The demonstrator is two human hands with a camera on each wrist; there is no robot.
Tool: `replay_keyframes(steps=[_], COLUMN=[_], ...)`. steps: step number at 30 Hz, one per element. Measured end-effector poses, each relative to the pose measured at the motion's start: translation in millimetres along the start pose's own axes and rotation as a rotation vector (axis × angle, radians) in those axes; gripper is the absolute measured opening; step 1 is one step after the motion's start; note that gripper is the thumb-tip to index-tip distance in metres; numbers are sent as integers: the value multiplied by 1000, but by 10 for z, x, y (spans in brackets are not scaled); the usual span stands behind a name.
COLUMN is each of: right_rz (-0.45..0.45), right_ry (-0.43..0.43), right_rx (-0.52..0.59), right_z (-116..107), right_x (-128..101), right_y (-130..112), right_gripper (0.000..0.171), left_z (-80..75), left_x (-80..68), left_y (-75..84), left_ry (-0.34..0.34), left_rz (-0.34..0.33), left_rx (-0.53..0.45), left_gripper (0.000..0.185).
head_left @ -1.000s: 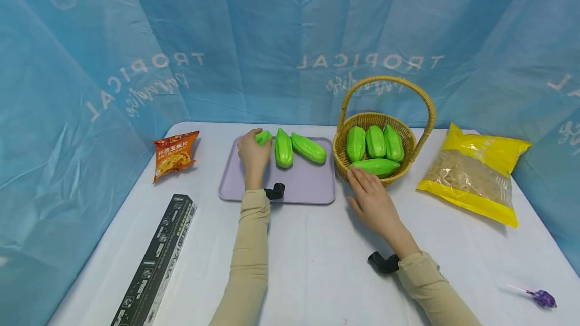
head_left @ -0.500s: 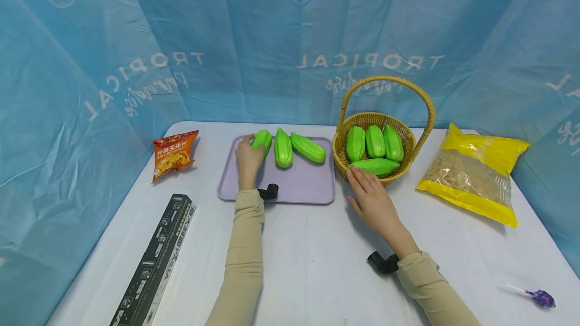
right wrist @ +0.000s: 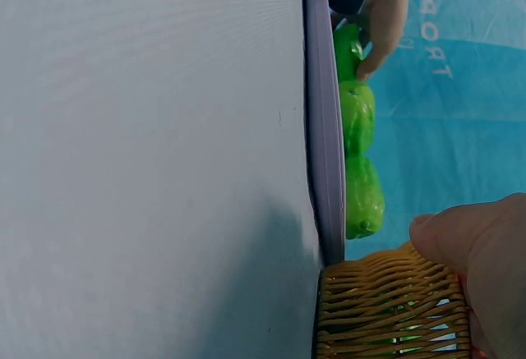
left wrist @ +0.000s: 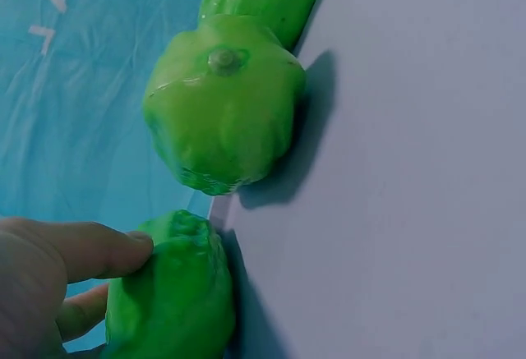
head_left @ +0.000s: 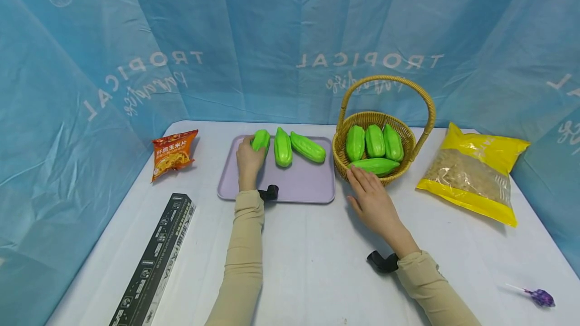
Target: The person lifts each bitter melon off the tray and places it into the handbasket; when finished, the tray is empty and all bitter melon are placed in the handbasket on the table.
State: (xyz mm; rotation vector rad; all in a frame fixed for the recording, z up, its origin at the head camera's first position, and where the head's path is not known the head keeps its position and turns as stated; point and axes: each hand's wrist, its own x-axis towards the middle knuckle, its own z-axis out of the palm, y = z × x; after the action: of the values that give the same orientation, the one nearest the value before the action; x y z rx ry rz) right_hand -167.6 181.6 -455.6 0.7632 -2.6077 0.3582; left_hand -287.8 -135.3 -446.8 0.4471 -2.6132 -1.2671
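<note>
My left hand (head_left: 249, 162) is at the left end of the lilac tray (head_left: 299, 192) and grips a ridged green gourd (head_left: 261, 141). In the left wrist view the thumb lies on one side of that gourd (left wrist: 173, 293), with another finger showing lower down. Two more gourds, one upright (head_left: 283, 149) and one slanted (head_left: 308, 147), lie beside it on the tray. My right hand (head_left: 373, 204), fingers extended, rests at the near rim of the wicker basket (head_left: 342, 167). Inside the basket, several gourds lie together, one crosswise gourd (head_left: 376, 166) close to the fingertips.
An orange snack bag (head_left: 174, 155) stands back left, above a long black box (head_left: 154, 260). Right of the basket lies a large yellow bag (head_left: 476, 172). A purple lollipop (head_left: 542, 298) is near the right front. The basket's tall handle (head_left: 385, 78) arches upward before a blue curtain (head_left: 272, 39).
My left hand has moved slightly left and nearer, uncovering more of the gourd in its grip. The right hand has stayed at the basket rim.
</note>
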Motion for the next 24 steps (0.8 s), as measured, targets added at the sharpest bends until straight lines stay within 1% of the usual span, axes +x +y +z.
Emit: replay_keyframes(steps=[3, 6, 9, 12, 16, 21, 24], right_rz=[5, 7, 7, 4, 1, 3, 8], right_ry=[-8, -12, -13, -5, -2, -5, -12], right_rx=[-2, -1, -1, -1, -1, -2, -2], right_z=[8, 9, 5, 7, 7, -3, -10], right_x=[-1, -5, -5, -3, 4, 7, 6], right_y=[1, 0, -1, 0, -2, -3, -5], right_gripper=[65, 65, 66, 66, 66, 66, 65], left_z=[-5, -22, -54, -108, -195, -290, -326], left_x=[-19, -45, -66, -79, -88, -127, -151], left_y=[-10, -12, 17, 83, 182, 317, 409], left_ry=[5, 22, 43, 61, 73, 88, 79], left_rz=[-5, -17, -31, -28, -12, -5, 3], left_rx=[-38, -104, -176, -234, -287, -334, -361], left_gripper=[52, 50, 51, 53, 54, 53, 54])
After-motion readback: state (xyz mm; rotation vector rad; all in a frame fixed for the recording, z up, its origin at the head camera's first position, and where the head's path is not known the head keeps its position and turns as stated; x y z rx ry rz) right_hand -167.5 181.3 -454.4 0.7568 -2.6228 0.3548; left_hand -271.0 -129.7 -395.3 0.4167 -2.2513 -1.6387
